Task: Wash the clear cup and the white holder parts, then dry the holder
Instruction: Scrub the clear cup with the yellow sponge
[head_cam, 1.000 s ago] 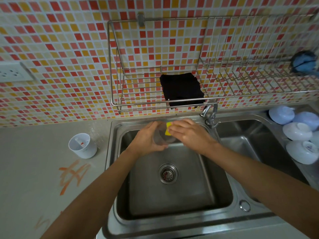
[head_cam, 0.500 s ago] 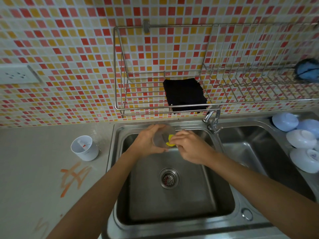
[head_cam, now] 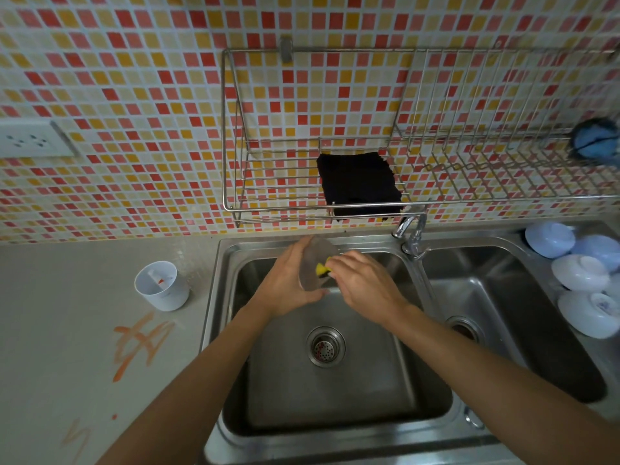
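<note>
- Left hand (head_cam: 288,283) curls around the clear cup (head_cam: 317,263), holding it above the sink (head_cam: 214,297), toward the back wall of the left basin.
- Right hand (head_cam: 364,285) pinches a yellow sponge (head_cam: 322,270) and pushes it into the cup's mouth.
- Cup lies tilted, long axis roughly sideways, mouth toward the right hand.
- White holder (head_cam: 162,285) stands upright left of the sink, open end up.
- Orange marks (head_cam: 141,340) left of the sink are unreadable.

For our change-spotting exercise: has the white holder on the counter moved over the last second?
No. The white holder sits in the same spot as before, just beyond the orange marking and left of the sink rim.
</note>
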`<state>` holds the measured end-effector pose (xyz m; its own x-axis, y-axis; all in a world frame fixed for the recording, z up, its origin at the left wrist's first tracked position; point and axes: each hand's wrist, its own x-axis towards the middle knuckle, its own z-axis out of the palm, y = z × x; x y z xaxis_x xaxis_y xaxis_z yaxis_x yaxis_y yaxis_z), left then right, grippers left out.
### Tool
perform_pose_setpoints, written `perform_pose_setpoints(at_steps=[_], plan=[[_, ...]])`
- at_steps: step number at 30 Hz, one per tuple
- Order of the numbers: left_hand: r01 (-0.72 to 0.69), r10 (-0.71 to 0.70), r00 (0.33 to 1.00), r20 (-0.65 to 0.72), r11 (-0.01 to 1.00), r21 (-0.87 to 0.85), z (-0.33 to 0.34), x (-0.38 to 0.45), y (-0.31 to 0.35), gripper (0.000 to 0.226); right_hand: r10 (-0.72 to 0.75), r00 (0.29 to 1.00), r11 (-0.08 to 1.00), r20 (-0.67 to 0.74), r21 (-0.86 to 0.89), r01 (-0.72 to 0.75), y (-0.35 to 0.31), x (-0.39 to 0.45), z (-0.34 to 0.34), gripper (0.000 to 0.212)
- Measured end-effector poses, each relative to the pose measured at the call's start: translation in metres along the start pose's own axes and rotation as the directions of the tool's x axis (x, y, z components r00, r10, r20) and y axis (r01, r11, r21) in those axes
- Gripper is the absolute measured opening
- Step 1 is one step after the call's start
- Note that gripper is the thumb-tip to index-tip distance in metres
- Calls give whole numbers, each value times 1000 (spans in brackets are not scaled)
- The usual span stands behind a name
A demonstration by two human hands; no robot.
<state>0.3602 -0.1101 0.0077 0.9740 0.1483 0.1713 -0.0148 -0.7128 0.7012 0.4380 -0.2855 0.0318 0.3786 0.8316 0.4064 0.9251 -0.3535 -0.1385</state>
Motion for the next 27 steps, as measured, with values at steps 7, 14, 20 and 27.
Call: perform_pose_setpoints(at_steps=[7,14,20,27], plan=[[192,-101,942,-320,945,266,16,3,-2,87,53,997,997,-54,65,-50,-15,4,6,18],[-84,103,992,-80,973,214,0,1,-17,79,-129,966,988,225,-51,144,3,-5,0,40],[-50,36,992,121,992,112,4,2,-9,88,-250,935,903,253,-288,320,12,5,-1,31],[-38,9,985,174,986,164,-8,8,-9,90,-64,980,994,190,-70,78,0,-19,10,39]])
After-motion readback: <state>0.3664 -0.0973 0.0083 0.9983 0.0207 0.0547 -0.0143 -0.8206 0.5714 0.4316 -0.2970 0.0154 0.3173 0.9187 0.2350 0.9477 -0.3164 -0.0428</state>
